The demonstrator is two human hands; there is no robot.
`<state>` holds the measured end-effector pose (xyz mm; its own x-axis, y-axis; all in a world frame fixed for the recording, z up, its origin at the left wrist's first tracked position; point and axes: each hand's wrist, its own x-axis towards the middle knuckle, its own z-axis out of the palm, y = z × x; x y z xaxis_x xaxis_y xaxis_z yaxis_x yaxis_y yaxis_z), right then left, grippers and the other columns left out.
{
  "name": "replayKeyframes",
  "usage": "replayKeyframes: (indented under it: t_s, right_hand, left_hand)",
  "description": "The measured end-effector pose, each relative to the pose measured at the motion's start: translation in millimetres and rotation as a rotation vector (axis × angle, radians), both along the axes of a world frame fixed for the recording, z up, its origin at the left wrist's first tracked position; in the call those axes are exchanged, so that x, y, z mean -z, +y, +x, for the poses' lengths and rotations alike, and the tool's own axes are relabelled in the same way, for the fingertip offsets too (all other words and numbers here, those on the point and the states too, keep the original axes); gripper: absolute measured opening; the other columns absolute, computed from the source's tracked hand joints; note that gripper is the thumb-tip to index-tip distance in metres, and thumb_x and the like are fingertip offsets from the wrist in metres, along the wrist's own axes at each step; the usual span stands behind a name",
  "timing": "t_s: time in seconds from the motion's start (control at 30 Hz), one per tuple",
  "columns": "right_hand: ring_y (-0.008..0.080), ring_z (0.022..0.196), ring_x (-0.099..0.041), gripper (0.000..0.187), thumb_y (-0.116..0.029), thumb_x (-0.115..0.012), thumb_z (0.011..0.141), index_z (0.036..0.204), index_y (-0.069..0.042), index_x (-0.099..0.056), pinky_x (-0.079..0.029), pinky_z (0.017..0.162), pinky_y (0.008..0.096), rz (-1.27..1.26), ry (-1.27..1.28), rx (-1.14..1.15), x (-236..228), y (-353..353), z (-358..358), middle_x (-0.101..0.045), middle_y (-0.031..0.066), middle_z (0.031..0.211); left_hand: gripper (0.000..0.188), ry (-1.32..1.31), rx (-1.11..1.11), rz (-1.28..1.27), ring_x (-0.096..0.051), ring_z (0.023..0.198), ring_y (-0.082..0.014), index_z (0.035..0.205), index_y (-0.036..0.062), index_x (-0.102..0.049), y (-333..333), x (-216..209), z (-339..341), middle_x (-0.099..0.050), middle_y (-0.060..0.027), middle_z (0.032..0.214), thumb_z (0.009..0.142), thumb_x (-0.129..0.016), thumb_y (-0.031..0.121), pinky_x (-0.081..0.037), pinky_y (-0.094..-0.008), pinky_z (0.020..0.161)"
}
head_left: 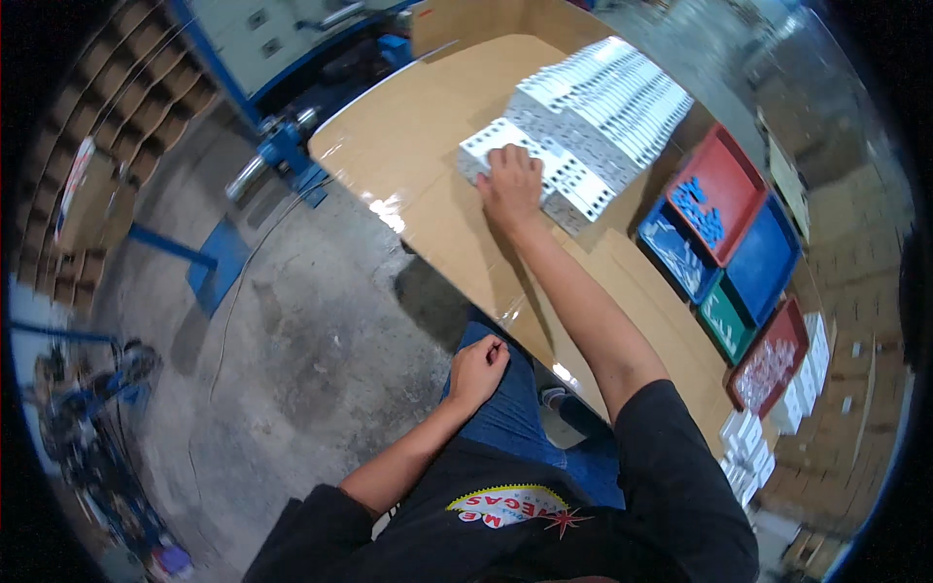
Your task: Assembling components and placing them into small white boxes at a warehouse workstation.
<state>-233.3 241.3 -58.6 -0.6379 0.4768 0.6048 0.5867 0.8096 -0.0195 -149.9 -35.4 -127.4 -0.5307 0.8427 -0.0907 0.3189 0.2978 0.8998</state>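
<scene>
The right hand (513, 187) has its fingers bent over the top of the front row (581, 185) of white blocks, thumb against the near side; whether it grips one I cannot tell. The row lies on the desk (418, 136) under that hand and runs off to its right. Just beyond the hand stand more blocks (607, 102) in close rows. Well to its right sit a red tray (736, 160) with blue pieces (698, 212) and a green tray (721, 316). The left hand (479, 371), in a loose fist, rests on the jeans (515, 413).
</scene>
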Motion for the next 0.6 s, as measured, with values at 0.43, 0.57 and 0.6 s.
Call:
replayKeyframes:
  t_s: [0.43, 0.57, 0.6]
  right_hand:
    - [0.0279, 0.084, -0.059, 0.015, -0.019, -0.073, 0.088, 0.081, -0.009, -0.064, -0.04, 0.084, 0.0433, -0.373, 0.283, 0.032, -3.4, -127.8, 254.6, -0.058, 0.0072, 0.083]
    - [0.0295, 0.083, -0.06, 0.017, -0.015, -0.068, 0.094, 0.08, -0.006, -0.063, -0.043, 0.081, 0.0438, -0.437, 0.299, 0.42, 4.6, -171.1, 415.7, -0.059, 0.0095, 0.081]
    - [0.0295, 0.083, -0.06, 0.017, -0.015, -0.068, 0.094, 0.08, -0.006, -0.063, -0.043, 0.081, 0.0438, -0.432, 0.312, 0.468, 4.5, -181.1, 445.3, -0.059, 0.0095, 0.081]
  left_hand:
    - [0.016, -0.038, -0.008, -0.008, -0.06, 0.06, -0.0165, 0.091, -0.0006, -0.068, -0.9, 6.0, -1.3, -0.063, -0.0108, 0.067, 0.095, -0.068, 0.015, -0.047, -0.0328, 0.06]
    - [0.014, 0.167, 0.231, 0.142, -0.061, 0.067, -0.0243, 0.092, 0.0017, -0.069, 0.0, -5.1, 5.5, -0.064, -0.0101, 0.076, 0.094, -0.069, 0.016, -0.047, -0.0369, 0.064]
    - [0.011, 0.222, 0.372, 0.117, -0.062, 0.075, -0.0284, 0.095, 0.0044, -0.071, -0.8, -2.7, 2.7, -0.066, -0.0086, 0.084, 0.093, -0.071, 0.015, -0.047, -0.0402, 0.07]
